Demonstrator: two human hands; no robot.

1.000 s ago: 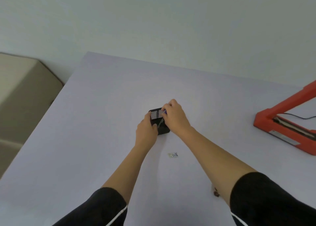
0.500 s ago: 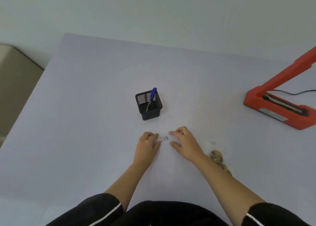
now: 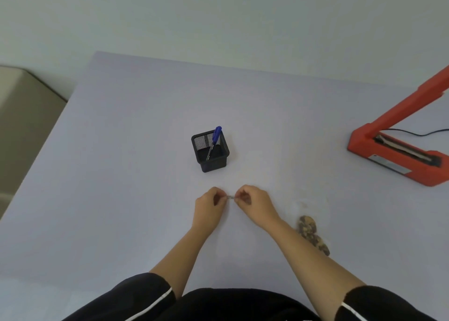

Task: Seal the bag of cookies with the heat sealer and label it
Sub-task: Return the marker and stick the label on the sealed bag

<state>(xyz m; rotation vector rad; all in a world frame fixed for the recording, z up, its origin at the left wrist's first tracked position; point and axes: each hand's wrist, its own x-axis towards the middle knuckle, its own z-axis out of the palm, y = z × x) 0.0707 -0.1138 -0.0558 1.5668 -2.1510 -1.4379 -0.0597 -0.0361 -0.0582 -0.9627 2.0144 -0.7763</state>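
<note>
Between the 2 hands, the label (image 3: pixel 230 196) sits pinched in each grip, left hand (image 3: pixel 211 205) and right hand (image 3: pixel 255 205).

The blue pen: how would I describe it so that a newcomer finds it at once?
Start at the wide pale lilac table and find the square black mesh cup at its middle, beyond the two hands. The blue-capped pen leans inside it, cap up above the rim. It is the only blue thing and the cup's only content.
</note>
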